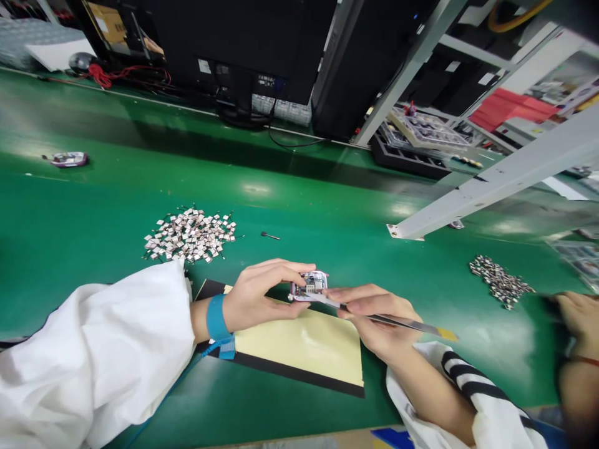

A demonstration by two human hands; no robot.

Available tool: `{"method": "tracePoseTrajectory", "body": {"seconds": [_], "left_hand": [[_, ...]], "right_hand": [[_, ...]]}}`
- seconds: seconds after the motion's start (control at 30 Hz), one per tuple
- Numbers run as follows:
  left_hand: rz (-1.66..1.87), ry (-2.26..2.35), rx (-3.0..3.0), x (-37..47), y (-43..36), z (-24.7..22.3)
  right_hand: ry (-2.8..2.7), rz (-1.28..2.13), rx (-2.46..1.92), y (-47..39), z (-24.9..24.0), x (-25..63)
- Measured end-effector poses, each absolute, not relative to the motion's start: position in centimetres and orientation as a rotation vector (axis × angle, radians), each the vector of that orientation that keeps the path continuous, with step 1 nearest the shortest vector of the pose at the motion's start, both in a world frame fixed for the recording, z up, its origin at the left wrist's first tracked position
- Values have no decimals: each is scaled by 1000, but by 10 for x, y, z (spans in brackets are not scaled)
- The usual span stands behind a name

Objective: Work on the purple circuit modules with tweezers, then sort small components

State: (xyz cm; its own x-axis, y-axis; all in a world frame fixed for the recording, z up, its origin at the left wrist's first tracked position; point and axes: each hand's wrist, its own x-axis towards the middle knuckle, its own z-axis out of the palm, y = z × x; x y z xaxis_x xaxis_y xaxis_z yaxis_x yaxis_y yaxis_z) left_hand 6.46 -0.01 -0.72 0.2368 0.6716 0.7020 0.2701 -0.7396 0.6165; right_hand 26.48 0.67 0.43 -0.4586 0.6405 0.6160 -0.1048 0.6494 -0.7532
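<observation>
Yellow sheet lies near. Above its far edge, left hand pinches circuit-board unit between slightly parted thumb and fingers; right hand pinches slim metal tool, tip at unit. Unit likely light, stiff, fragile: hold by rim. Beyond, left: small-component pile.

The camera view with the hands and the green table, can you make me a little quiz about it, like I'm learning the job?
1. Pick one: which wrist wears the blue band?
A) left
B) right
2. True or false: the right hand holds a long, thin tool with its tip at the small device.
3. Count: how many heaps of small parts show on the green table?

Key
1. A. It is just behind the left hand, which is holding the device too.
2. True.
3. Two: the left heap and the right heap.
</observation>
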Motion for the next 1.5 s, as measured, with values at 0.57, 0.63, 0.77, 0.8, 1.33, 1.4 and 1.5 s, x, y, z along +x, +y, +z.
{"method": "tracePoseTrajectory", "body": {"seconds": [0.57,0.63,0.77,0.8,1.33,1.4,1.5], "left_hand": [[1457,866,2214,60,0,-10],[1460,855,2204,60,1,-10],[1466,841,2199,62,0,-11],[1467,845,2203,63,0,-10],[1458,1517,2327,-151,105,6],[1395,1492,2371,-170,111,-12],[1338,1504,2410,-178,112,-23]], "right_hand": [[-1867,858,-395,6,10,260],[-1854,893,-438,6,7,262],[-1852,909,-472,5,3,264],[-1848,912,-465,5,3,264],[-1703,1308,-637,30,-4,256],[-1769,1639,-546,27,-2,255],[-1833,2093,-542,21,-2,253]]}}
